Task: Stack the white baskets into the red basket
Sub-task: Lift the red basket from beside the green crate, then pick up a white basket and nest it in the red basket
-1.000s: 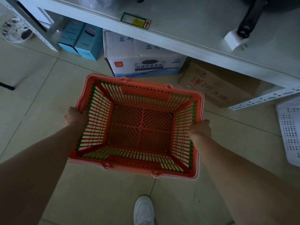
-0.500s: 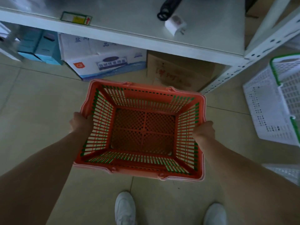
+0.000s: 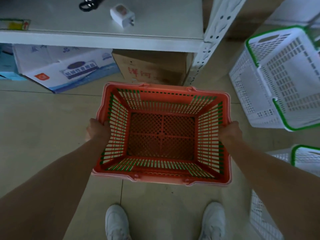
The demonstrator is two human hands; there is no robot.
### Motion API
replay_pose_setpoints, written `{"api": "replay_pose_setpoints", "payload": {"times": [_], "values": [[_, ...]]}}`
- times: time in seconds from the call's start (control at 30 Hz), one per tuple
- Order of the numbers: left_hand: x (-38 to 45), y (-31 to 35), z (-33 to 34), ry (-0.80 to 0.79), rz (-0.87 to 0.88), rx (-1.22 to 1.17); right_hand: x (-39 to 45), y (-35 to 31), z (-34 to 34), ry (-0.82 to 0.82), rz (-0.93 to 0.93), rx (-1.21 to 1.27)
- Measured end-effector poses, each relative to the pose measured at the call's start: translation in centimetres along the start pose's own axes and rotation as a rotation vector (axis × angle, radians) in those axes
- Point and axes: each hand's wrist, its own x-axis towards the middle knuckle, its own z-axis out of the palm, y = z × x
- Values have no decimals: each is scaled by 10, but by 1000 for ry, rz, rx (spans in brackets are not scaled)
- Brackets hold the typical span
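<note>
The red basket (image 3: 161, 135) is upright and empty, held above the floor in front of me. My left hand (image 3: 97, 129) grips its left rim and my right hand (image 3: 230, 131) grips its right rim. A white basket with a green rim (image 3: 280, 78) lies tipped on its side on the floor at the right. A second white basket (image 3: 304, 155) shows at the right edge, partly behind my right arm. More white mesh (image 3: 261, 217) shows below that arm.
A white metal shelf (image 3: 103, 38) runs across the top, with a charger plug (image 3: 122, 15) on it and its post (image 3: 206, 49) at the right. Cardboard boxes (image 3: 152, 66) sit under the shelf. My white shoes (image 3: 117, 222) stand on the tiled floor.
The view has swung to the right with the red basket still in both hands. The white baskets on the right have come further into view, and both shoes now show.
</note>
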Motion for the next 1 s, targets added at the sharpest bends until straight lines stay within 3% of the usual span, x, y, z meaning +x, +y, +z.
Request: {"api": "replay_pose_setpoints", "payload": {"times": [0.57, 0.67, 0.77, 0.9, 1.0], "values": [[-49, 34, 51, 130, -21, 41, 47, 22, -45, -44, -22, 52], [-54, 49, 52, 213, 136, 83, 41, 18, -51, -18, -90, -8], [-69, 71, 58, 210, 378, 160, 29, 8, -58, 111, -256, -137], [-107, 100, 79, 50, 649, 156, 19, 4, -65, 253, -404, -201], [-148, 120, 102, -117, 786, 123, 11, 12, -68, 274, -413, -136]]}}
